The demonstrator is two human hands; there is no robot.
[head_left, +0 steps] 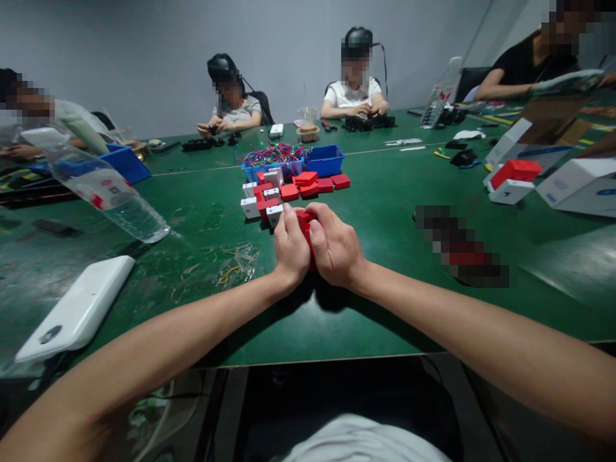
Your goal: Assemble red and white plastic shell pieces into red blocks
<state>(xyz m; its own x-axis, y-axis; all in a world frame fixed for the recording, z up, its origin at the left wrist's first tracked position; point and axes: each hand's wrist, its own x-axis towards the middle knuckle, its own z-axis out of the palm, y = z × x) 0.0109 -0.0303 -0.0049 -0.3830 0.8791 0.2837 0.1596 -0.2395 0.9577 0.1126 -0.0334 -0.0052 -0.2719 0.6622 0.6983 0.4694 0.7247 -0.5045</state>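
Note:
My left hand (290, 247) and my right hand (335, 249) are pressed together on the green table (385, 301), both closed around one small red plastic block (305, 222). Only the block's top shows between my thumbs. Just beyond my hands lies a cluster of red and white blocks (269, 196), with flat red pieces (312, 183) behind them. Two blue bins (325, 159) stand further back, one heaped with coloured wires (274, 154).
A clear water bottle (103, 189) lies on its side at left, and a white phone-like device (77, 311) lies nearer me. White boxes (575, 183) and a red-and-white block (513, 179) sit at right. Several people work along the far and side edges.

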